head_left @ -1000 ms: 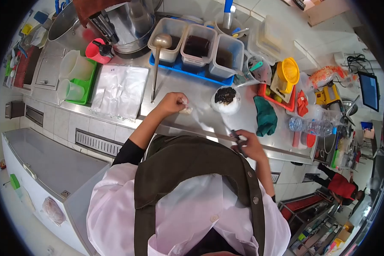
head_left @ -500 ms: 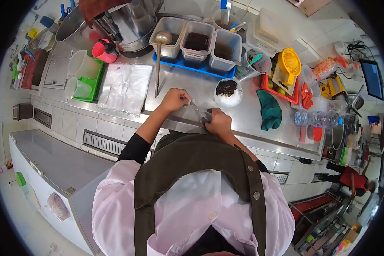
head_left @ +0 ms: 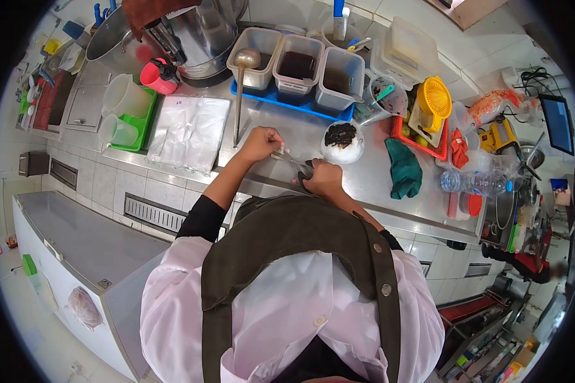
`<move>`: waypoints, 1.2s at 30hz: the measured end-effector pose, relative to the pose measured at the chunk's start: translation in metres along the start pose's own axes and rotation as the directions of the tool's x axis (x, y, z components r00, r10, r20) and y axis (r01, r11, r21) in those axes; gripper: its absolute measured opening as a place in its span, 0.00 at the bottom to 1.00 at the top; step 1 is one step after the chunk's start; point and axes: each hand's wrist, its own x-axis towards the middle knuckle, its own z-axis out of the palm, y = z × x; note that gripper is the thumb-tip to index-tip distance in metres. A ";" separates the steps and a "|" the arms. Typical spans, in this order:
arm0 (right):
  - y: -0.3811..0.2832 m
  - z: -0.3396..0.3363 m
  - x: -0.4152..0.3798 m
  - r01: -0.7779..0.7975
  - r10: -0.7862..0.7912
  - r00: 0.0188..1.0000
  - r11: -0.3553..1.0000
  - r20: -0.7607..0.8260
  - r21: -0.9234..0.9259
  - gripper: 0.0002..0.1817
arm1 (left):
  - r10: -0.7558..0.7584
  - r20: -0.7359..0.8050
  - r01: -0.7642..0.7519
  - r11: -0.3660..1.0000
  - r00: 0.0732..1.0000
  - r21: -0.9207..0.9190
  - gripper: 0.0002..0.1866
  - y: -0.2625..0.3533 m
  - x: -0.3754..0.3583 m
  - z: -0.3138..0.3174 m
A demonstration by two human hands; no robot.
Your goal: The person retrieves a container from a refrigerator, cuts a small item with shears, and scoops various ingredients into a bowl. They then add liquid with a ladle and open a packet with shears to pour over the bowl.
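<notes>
In my right hand (head_left: 324,177) is a pair of scissors (head_left: 291,158), my fingers closed around its dark handles. The blades point left toward my left hand (head_left: 260,144). That hand is closed in a pinch on something small and pale at its fingertips, too small to name. Both hands are above the front edge of the steel counter (head_left: 370,185). Just beyond my right hand stands a clear cup (head_left: 351,154) of white, ice-like filling topped with dark pieces.
Behind are plastic tubs of dark liquid (head_left: 297,67) on a blue tray, with a ladle (head_left: 239,96). A stack of clear bags (head_left: 188,133) lies left. To the right are a green cloth (head_left: 402,167), a red basket (head_left: 421,145) and a plastic bottle (head_left: 476,182).
The scissor blades now show plainly between my hands, where a clear, blurred shape was seen before. My right hand has shifted slightly left. A person in red at far right has moved.
</notes>
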 end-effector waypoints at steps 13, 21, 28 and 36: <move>-0.006 0.001 0.012 0.020 -0.019 0.997 1.000 -0.078 0.022 0.38 | -0.029 0.051 0.029 1.000 0.998 0.006 0.02 0.005 0.004 -0.006; -0.009 0.001 0.015 0.045 -0.039 0.994 0.997 -0.100 0.056 0.37 | -0.059 0.049 0.058 0.998 0.997 0.018 0.03 0.004 0.007 -0.009; -0.007 0.009 0.019 0.031 -0.020 0.993 0.995 -0.119 0.093 0.35 | -0.057 0.031 0.055 0.997 0.998 0.044 0.02 0.009 0.011 -0.014; -0.005 0.015 0.019 0.072 -0.067 0.987 0.997 -0.146 0.028 0.25 | -0.018 0.006 0.017 0.998 1.000 0.065 0.04 0.000 0.012 -0.014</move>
